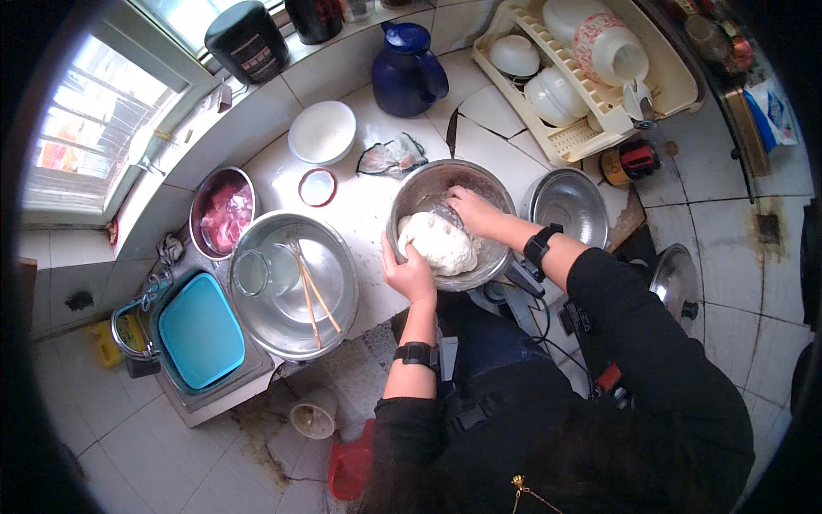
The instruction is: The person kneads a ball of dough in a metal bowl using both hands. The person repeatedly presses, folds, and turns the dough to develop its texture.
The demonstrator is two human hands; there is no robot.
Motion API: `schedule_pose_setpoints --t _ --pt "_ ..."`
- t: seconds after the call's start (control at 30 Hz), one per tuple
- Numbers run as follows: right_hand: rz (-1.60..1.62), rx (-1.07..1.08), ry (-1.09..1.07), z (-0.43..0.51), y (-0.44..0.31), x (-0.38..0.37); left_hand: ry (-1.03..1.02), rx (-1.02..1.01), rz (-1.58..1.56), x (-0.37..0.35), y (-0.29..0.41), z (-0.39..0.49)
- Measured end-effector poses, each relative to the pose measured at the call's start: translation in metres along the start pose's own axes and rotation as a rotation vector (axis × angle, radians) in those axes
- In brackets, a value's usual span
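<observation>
A lump of white dough lies in a stainless steel bowl at the counter's front edge. My left hand grips the bowl's near left rim, its fingers outside and its thumb over the rim against the dough. Inside the bowl, my right hand reaches down beside the dough with fingers bent towards the far inner wall. Its fingertips are partly hidden, so I cannot tell whether they pinch anything. Dough residue coats the bowl's inner wall.
To the left stands a large metal basin with a glass jar and chopsticks. Beyond are a bowl of raw meat, a white bowl and a blue jug. A metal colander and dish rack stand right.
</observation>
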State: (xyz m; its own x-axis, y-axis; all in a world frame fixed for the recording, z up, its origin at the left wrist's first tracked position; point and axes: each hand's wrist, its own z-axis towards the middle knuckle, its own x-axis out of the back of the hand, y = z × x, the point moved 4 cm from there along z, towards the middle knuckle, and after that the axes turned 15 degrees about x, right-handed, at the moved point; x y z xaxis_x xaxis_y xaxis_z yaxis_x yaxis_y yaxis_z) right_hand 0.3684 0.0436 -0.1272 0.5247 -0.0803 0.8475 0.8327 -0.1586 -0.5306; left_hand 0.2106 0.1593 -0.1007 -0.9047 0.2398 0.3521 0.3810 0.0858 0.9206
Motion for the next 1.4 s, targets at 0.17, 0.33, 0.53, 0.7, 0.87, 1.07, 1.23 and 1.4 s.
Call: schedule_pose_setpoints --t 0.17,0.33,0.53,0.7,0.87,1.07,1.23,1.4 --pt "0.221 -0.127 -0.266 -0.002 -0.001 -0.005 0.010 -0.004 0.013 0.002 0.004 -0.001" --pt "-0.315 0.282 0.259 0.013 -0.011 0.021 0.016 -0.034 0.036 0.002 0.002 0.000" --pt "-0.105 -0.174 -0.484 -0.005 0.007 0.005 -0.028 0.008 0.018 0.001 0.001 0.003" --pt "0.093 -0.188 -0.060 0.008 -0.021 0.017 -0.183 0.044 0.045 0.003 -0.002 0.009" --pt "0.312 -0.159 0.028 0.069 -0.038 0.004 -0.385 0.098 -0.192 0.005 -0.011 0.014" --pt "0.504 -0.049 -0.001 0.042 -0.042 0.053 -0.313 0.298 -0.311 -0.007 -0.015 0.018" --pt "0.189 -0.279 -0.065 0.022 -0.033 0.077 -0.280 0.375 -0.314 -0.010 -0.013 0.018" --pt "0.036 -0.229 0.071 0.041 -0.070 0.051 -0.242 0.286 -0.232 -0.009 -0.009 0.019"
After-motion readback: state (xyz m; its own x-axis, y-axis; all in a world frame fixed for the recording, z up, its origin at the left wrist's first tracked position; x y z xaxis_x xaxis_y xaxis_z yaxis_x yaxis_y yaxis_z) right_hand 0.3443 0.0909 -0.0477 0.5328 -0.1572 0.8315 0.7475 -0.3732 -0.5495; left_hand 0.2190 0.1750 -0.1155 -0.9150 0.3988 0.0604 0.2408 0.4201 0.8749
